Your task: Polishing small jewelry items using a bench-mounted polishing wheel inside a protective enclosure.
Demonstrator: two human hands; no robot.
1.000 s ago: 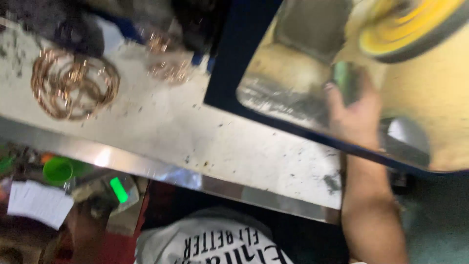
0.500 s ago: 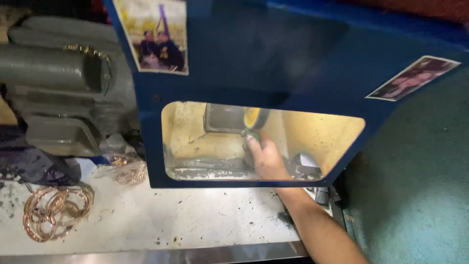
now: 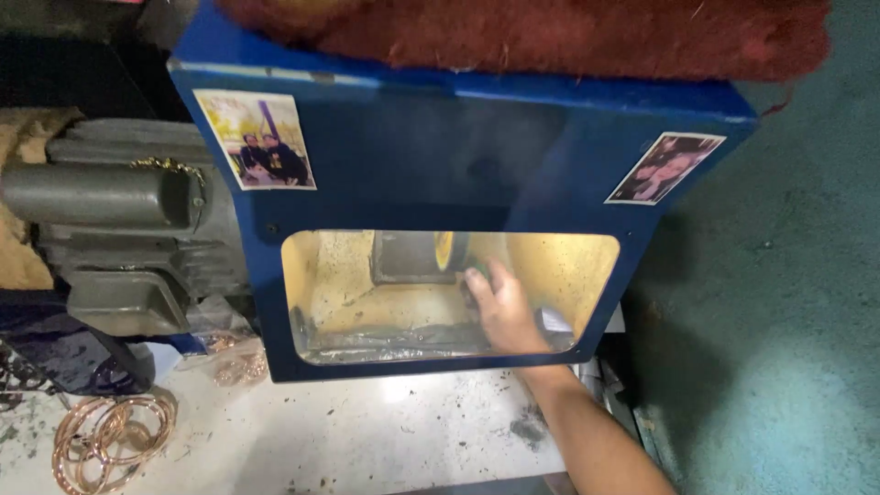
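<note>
The right hand (image 3: 500,312) was inside the blue metal hood (image 3: 440,174), fingers closed on a small green object (image 3: 476,271) held against the yellow buffing wheel (image 3: 446,251); polishing appeared underway, copper-coloured wire rings (image 3: 110,435) waiting on the bench

Teal concrete floor (image 3: 788,275) at right, white worktop (image 3: 367,440) w/ grit

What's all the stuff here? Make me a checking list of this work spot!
Surface: pale, dusty worktable with dark specks.
Job's things: blue hood with lit window; polishing wheel inside; small green piece held at it.
Clutter: copper-coloured rings; two photos on the hood.
Grippers: right hand reaches inside, gripping the green piece; left hand not in view.
Cables: nothing seen.
Surroundings: grey motor at left, red fuzzy mat on top, teal wall.
</note>
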